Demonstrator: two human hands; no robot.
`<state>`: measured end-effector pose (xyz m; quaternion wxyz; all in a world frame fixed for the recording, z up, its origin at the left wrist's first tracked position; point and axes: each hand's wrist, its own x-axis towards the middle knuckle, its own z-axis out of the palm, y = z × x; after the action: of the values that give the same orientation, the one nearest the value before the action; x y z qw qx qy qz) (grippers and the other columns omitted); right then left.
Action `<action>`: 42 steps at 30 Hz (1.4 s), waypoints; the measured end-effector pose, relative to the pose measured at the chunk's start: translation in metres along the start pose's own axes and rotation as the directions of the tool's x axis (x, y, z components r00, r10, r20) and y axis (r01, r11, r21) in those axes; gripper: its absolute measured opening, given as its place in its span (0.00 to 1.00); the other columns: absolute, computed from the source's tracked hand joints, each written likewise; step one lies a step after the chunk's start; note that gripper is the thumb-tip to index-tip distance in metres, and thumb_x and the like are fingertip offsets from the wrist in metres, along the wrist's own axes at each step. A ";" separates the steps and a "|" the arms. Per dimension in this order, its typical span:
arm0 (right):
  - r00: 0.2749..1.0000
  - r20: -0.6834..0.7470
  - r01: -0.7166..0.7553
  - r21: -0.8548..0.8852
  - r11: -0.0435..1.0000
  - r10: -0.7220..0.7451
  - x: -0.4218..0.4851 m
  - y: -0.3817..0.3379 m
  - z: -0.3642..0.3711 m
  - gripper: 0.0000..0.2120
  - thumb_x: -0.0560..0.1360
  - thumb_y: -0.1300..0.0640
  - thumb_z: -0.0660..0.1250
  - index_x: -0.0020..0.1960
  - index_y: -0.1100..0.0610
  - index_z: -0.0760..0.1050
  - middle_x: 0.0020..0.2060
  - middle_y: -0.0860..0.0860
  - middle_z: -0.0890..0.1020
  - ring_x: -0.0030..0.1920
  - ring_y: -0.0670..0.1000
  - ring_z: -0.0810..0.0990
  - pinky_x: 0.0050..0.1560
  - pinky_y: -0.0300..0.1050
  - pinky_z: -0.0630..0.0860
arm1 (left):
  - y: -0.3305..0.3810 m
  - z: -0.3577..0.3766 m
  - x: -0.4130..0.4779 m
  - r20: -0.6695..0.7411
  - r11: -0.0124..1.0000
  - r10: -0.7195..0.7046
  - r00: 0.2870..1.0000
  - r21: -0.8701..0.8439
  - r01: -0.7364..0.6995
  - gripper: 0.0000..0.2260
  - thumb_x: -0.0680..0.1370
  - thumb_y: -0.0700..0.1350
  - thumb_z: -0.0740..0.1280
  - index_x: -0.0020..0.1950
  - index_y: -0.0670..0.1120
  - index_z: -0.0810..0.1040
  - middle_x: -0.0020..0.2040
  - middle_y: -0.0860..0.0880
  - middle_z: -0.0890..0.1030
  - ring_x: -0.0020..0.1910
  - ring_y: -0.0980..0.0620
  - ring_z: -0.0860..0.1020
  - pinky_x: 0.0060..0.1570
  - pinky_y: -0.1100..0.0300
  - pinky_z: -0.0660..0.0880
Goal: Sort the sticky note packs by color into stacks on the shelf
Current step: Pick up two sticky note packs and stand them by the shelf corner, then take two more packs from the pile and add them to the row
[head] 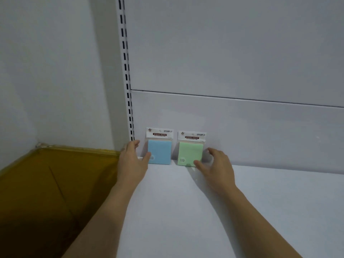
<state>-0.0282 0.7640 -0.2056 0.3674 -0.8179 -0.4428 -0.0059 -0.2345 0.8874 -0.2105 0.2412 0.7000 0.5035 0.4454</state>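
Note:
A blue sticky note pack (160, 151) stands upright against the back panel of the white shelf (204, 211), with a green sticky note pack (189, 153) standing just to its right. Both have white header cards. My left hand (133, 159) is at the blue pack's left side, thumb touching its lower left corner, fingers spread. My right hand (216, 166) is at the green pack's right side, thumb touching its lower right corner, fingers apart. Neither pack is lifted.
A slotted white upright (127, 75) runs up at the shelf's left end. Left of the shelf is a yellow-brown floor (52, 183) below a white wall. The back panel (232, 131) rises behind the packs.

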 end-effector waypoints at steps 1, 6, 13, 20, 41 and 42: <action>0.999 -0.022 0.023 -0.031 0.999 -0.024 0.000 -0.002 -0.007 0.31 0.70 0.44 0.72 0.69 0.55 0.69 0.65 0.51 0.74 0.66 0.53 0.70 0.64 0.46 0.66 | 0.006 -0.006 -0.001 -0.017 0.998 0.056 0.998 0.010 -0.055 0.22 0.74 0.46 0.71 0.66 0.43 0.71 0.62 0.45 0.75 0.62 0.46 0.73 0.60 0.53 0.71; 0.990 0.043 0.137 -0.232 0.963 -0.131 -0.005 0.001 -0.027 0.39 0.72 0.37 0.67 0.75 0.54 0.60 0.72 0.51 0.67 0.73 0.52 0.63 0.72 0.47 0.59 | 0.030 0.000 -0.016 0.062 0.965 0.244 0.968 0.087 -0.249 0.20 0.75 0.50 0.69 0.65 0.45 0.73 0.62 0.47 0.76 0.62 0.47 0.72 0.61 0.54 0.69; 0.991 0.079 0.134 -0.460 0.878 -0.109 -0.006 -0.004 -0.083 0.43 0.72 0.30 0.59 0.78 0.48 0.48 0.78 0.50 0.50 0.78 0.51 0.46 0.76 0.53 0.45 | 0.081 0.006 -0.019 0.397 0.833 0.442 0.804 0.151 -0.533 0.30 0.76 0.63 0.60 0.74 0.50 0.62 0.71 0.50 0.69 0.71 0.49 0.63 0.70 0.54 0.58; 0.999 0.036 0.027 -0.570 0.821 -0.008 -0.028 0.005 -0.133 0.42 0.72 0.30 0.57 0.78 0.46 0.46 0.79 0.51 0.48 0.78 0.52 0.43 0.76 0.56 0.42 | 0.115 0.022 -0.017 0.506 0.708 0.558 0.658 0.123 -0.695 0.29 0.77 0.63 0.59 0.74 0.51 0.62 0.71 0.52 0.68 0.71 0.51 0.63 0.69 0.55 0.59; 0.940 -0.274 -0.321 -0.509 0.799 0.203 -0.149 0.144 -0.338 0.39 0.73 0.30 0.55 0.78 0.45 0.49 0.78 0.50 0.50 0.78 0.52 0.47 0.76 0.58 0.44 | 0.312 0.095 -0.182 0.564 0.498 0.729 0.389 -0.047 -0.866 0.30 0.77 0.64 0.57 0.75 0.51 0.61 0.73 0.52 0.67 0.72 0.52 0.62 0.70 0.55 0.59; 0.932 -0.287 -0.345 -0.502 0.793 0.223 -0.159 0.155 -0.351 0.39 0.73 0.30 0.55 0.78 0.45 0.49 0.78 0.49 0.50 0.78 0.52 0.47 0.76 0.59 0.45 | 0.323 0.102 -0.196 0.567 0.487 0.736 0.371 -0.062 -0.871 0.30 0.77 0.64 0.57 0.75 0.51 0.61 0.73 0.52 0.67 0.72 0.52 0.63 0.70 0.55 0.59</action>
<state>0.0995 0.3842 -0.0949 0.1615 -0.9400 -0.2520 -0.1634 -0.0065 0.5965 -0.0811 0.0277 0.9710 0.0587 0.2299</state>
